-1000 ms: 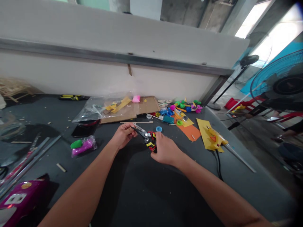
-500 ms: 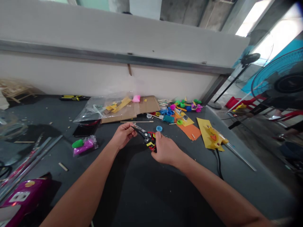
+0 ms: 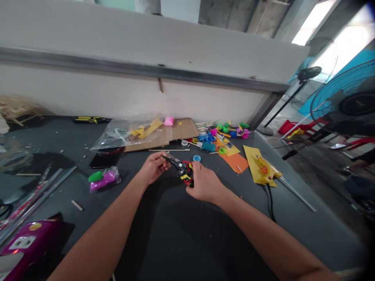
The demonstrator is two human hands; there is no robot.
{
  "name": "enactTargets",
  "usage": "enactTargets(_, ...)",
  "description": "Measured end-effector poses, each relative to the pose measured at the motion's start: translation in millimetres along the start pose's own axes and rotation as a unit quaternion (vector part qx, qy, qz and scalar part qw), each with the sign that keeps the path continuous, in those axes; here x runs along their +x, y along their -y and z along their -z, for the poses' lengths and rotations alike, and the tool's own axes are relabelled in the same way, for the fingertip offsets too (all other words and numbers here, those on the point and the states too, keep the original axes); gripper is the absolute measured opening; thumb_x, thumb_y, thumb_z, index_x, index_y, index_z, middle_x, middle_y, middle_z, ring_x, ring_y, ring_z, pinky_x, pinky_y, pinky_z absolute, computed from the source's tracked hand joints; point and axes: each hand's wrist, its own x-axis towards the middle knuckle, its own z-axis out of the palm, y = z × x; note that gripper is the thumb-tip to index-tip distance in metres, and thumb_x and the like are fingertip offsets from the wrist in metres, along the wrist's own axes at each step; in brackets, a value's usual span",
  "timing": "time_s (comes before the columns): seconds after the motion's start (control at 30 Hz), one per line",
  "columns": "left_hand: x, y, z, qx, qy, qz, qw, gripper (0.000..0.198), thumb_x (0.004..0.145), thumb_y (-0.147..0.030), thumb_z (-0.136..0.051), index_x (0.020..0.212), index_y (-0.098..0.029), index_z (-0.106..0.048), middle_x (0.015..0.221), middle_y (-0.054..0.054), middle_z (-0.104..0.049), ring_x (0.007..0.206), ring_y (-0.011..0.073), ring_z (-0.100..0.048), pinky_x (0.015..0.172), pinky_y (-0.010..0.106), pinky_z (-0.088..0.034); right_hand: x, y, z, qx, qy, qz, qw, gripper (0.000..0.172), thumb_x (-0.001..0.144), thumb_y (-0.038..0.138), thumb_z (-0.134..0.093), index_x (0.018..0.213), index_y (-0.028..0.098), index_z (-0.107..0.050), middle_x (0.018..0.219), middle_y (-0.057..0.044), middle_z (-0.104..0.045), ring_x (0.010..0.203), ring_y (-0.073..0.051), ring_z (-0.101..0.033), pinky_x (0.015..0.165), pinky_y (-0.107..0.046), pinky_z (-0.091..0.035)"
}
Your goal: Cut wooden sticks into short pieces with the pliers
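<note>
My right hand [image 3: 206, 182] is wrapped round the red, yellow and black handles of a pair of cutting shears [image 3: 182, 169]. Their dark blades point left and reach the fingertips of my left hand [image 3: 154, 168]. That hand is closed in a pinch at the blade tips; what it holds, if anything, is too small to make out. A blue bottle cap [image 3: 197, 158] lies just beyond the shears. Behind my left hand a thin wooden stick [image 3: 170, 150] rests on the dark table.
Cardboard [image 3: 184, 130] and a clear plastic bag [image 3: 117, 134] lie at the back. On the right are colourful caps, orange paper [image 3: 234, 162] and a yellow glue gun [image 3: 266, 169] with a cord. Left are a phone [image 3: 105, 159], purple clay packet [image 3: 105, 180] and magenta device [image 3: 32, 242].
Both hands stay in nearly the same place, the shears' tips still at my left fingers. The shears' handles look slightly shifted in my right hand.
</note>
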Motion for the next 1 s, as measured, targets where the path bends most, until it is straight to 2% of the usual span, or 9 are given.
enactTargets(0.23, 0.4, 0.2, -1.6, 0.001, 0.000, 0.012, 1.000, 0.016, 0.071, -0.022, -0.067, 0.064, -0.015, -0.055, 0.042, -0.005, -0.040, 0.042, 0.0063, -0.039, 0.045, 0.019, -0.035, 0.8, -2.3, -1.7, 0.013, 0.006, 0.002, 1.000, 0.053, 0.067, 0.037, -0.051, 0.111, 0.013, -0.033, 0.094, -0.014, -0.054, 0.077, -0.025, -0.055, 0.063, -0.036, -0.042)
enactTargets(0.6, 0.3, 2.0, -0.6, 0.006, 0.000, 0.006, 1.000, 0.015, 0.071, -0.024, -0.067, 0.067, -0.014, -0.057, 0.043, -0.004, -0.045, 0.044, 0.0067, -0.044, 0.047, 0.018, -0.038, 0.6, -0.9, -4.4, 0.029, 0.011, 0.007, 1.000, 0.052, 0.067, 0.035, -0.051, 0.111, 0.014, -0.032, 0.098, -0.014, -0.053, 0.081, -0.025, -0.055, 0.068, -0.035, -0.042)
enactTargets(1.0, 0.6, 4.2, 0.5, 0.004, -0.024, -0.012, 1.000, 0.015, 0.070, -0.024, -0.069, 0.066, -0.014, -0.057, 0.043, -0.004, -0.047, 0.043, 0.0068, -0.045, 0.049, 0.019, -0.040, 1.0, 3.1, -4.2, 0.014, 0.027, 0.009, 1.000, 0.047, 0.068, 0.036, -0.049, 0.105, 0.014, -0.032, 0.092, -0.014, -0.055, 0.072, -0.023, -0.057, 0.061, -0.034, -0.042)
